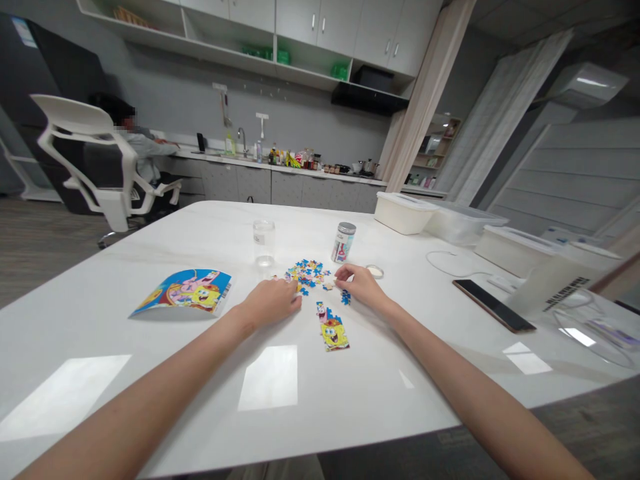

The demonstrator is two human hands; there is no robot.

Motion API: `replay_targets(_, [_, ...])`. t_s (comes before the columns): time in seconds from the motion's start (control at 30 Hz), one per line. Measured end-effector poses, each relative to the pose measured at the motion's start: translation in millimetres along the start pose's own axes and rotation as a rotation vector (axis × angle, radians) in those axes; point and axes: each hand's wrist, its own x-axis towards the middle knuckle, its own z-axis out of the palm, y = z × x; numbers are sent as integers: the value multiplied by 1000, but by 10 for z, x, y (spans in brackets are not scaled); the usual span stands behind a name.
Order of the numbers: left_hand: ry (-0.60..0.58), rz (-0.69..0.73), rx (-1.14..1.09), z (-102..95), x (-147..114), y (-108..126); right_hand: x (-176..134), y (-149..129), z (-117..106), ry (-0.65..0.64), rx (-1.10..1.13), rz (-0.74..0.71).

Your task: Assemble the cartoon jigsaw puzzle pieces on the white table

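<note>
A heap of loose jigsaw pieces (307,272), mostly blue and yellow, lies on the white table between my hands. My left hand (273,301) rests palm down at the heap's left edge, thumb apart from the fingers; its fingertips touch pieces there. At the right edge, my right hand (361,283) has its thumb and bent forefinger close together; what they hold, if anything, is too small to make out. A few blue pieces (345,297) lie under that hand. Nearer me is a joined strip of the jigsaw (333,328) showing a yellow cartoon face and a pink figure.
A curled picture sheet (187,292) lies left. Behind the heap stand a clear jar (264,243) and a printed can (343,243), with a round lid (375,271) nearby. A phone (493,305), cables and storage boxes (405,212) occupy the right. A person sits beyond a white chair (117,193).
</note>
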Motion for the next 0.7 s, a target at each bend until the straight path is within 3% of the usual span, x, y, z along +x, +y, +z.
replay_targets(0.57, [-23, 10, -4, -32, -10, 13, -7, -46, -4, -46, -113, -21])
replay_targets(0.7, [-62, -14, -1, -132, -22, -161, -18, -47, 2, -15, -117, -46])
